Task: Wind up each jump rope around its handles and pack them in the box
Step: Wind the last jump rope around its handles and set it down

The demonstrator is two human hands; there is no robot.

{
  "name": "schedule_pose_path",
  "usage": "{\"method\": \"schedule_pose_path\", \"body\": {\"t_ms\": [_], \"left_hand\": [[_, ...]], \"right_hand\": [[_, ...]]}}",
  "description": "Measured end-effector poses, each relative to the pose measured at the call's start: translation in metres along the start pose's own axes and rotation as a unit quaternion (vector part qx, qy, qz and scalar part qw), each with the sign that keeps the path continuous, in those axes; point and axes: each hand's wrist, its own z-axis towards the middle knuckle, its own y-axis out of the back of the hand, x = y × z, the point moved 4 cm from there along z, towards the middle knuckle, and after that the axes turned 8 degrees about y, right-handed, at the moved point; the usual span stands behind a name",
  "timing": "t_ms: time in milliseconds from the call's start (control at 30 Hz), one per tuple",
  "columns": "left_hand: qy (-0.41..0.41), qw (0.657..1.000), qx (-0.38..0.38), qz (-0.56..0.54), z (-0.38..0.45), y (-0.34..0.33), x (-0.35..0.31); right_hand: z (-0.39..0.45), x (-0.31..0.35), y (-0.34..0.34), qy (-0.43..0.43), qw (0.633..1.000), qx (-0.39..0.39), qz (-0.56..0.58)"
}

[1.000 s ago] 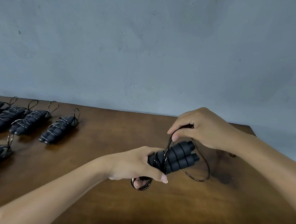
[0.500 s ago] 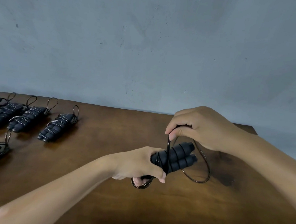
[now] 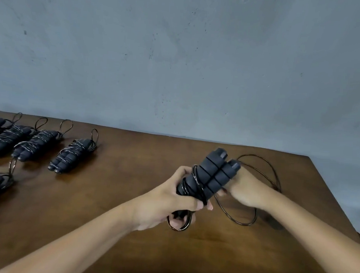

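Two foam handles [image 3: 211,175] of one jump rope are held side by side, above the wooden table [image 3: 113,195], near its right end, tilted up and away from the person. The left hand [image 3: 167,200] is curled round their lower ends, thumb across the turns of cord [image 3: 195,184] already laid there; this grip appears meant to keep the pair together and stop the wound turns from slipping. A small loop of cord shows below that hand.

The right hand [image 3: 247,190] sits just behind the handles, on their right side, fingers curled toward them. The slack cord [image 3: 252,202] runs from this hand and loops out onto the table to the right of the handles. Whether the fingers actually pinch the cord cannot be told; they are hidden behind the foam. Judged from the placing, this hand feeds the next turn.

Only the lower part of the handles carries windings, so winding looks well short of done.

Left of the handles, well apart, several wound bundles [image 3: 74,154] lie in rows on the table, each with a loop standing out.

No box is in view, so nothing can be reported as packed.
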Motion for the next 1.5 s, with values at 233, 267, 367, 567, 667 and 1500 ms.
{"method": "schedule_pose_path", "body": {"t_ms": [233, 267, 367, 567, 667, 1500], "left_hand": [[-0.018, 0.99, -0.092, -0.103, 0.004, 0.017, 0.006], [-0.013, 0.989, -0.099, -0.113, 0.005, 0.02, 0.007], [0.002, 0.983, -0.123, -0.133, 0.008, 0.026, 0.01], [0.023, 0.975, -0.18, -0.125, 0.013, 0.038, 0.017], [0.025, 0.982, -0.174, -0.076, 0.014, 0.038, 0.019], [-0.004, 0.835, -0.171, 0.524, 0.013, 0.011, -0.006]], "right_hand": [[-0.026, 0.016, -0.021, 0.015, 0.998, -0.056, 0.001], [-0.029, 0.018, -0.019, 0.005, 0.998, -0.057, -0.013], [-0.039, 0.019, -0.017, -0.023, 0.997, -0.051, -0.049], [-0.057, 0.036, -0.004, -0.036, 0.993, -0.067, -0.095], [-0.062, 0.046, 0.002, -0.021, 0.986, -0.071, -0.153], [-0.023, 0.062, 0.049, 0.008, 0.982, -0.085, -0.169]]}}
